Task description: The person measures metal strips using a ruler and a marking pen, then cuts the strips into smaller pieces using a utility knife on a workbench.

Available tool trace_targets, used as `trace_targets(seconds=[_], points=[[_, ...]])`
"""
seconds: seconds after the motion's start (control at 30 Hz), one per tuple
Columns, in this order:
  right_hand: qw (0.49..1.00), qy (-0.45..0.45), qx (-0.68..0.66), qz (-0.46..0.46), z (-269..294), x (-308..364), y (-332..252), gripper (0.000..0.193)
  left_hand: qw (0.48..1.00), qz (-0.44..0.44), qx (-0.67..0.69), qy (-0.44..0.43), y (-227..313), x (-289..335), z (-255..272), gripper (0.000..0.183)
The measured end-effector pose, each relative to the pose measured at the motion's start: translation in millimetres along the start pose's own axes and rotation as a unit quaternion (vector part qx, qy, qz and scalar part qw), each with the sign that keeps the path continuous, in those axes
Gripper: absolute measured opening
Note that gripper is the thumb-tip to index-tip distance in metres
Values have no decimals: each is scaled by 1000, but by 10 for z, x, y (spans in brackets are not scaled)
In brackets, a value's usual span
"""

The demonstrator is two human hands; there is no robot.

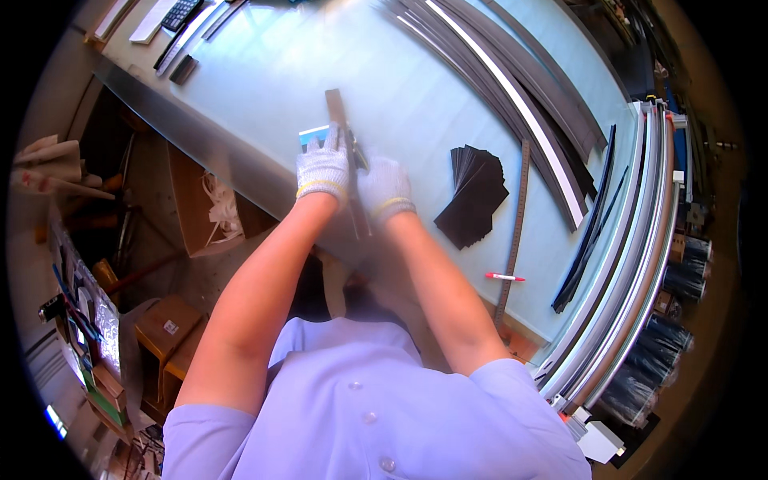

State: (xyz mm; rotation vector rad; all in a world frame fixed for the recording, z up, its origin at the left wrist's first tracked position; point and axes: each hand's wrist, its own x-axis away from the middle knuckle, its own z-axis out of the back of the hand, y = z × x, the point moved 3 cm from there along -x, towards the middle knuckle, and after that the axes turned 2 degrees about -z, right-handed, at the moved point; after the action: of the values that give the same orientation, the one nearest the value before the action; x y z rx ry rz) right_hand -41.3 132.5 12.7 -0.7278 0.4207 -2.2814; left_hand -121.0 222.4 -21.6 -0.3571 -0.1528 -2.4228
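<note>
My left hand (322, 164), in a white knit glove with a yellow cuff band, lies with its fingers stretched out beside and partly over a narrow grey-brown strip (334, 104). Under its fingertips a small blue-and-white piece (307, 138) shows, flat on the table. Just to the right, my gloved right hand (386, 184) is blurred by motion. Its fingers are closed round a dark slim tool (358, 150) beside the strip; the blur hides what kind it is. A fanned stack of black sheets (472, 196) lies to the right of my hands.
Long dark and white strips (512, 104) lie across the pale table (264, 72). A long ruler (516, 224) and a red-and-white pen (505, 277) are at right, near long rails (640, 232). A calculator (181, 14) sits far left; a cardboard box (192, 216) stands below the left edge.
</note>
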Motion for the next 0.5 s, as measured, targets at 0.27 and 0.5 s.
trace_targets(seconds=[0.27,0.5], points=[[998,34,-5,48,-172,541,314,60,1000,-14,3,-24,83,39,165,81],[998,-4,33,48,-168,1192,472,62,999,1,-18,-40,30,6,97,122]])
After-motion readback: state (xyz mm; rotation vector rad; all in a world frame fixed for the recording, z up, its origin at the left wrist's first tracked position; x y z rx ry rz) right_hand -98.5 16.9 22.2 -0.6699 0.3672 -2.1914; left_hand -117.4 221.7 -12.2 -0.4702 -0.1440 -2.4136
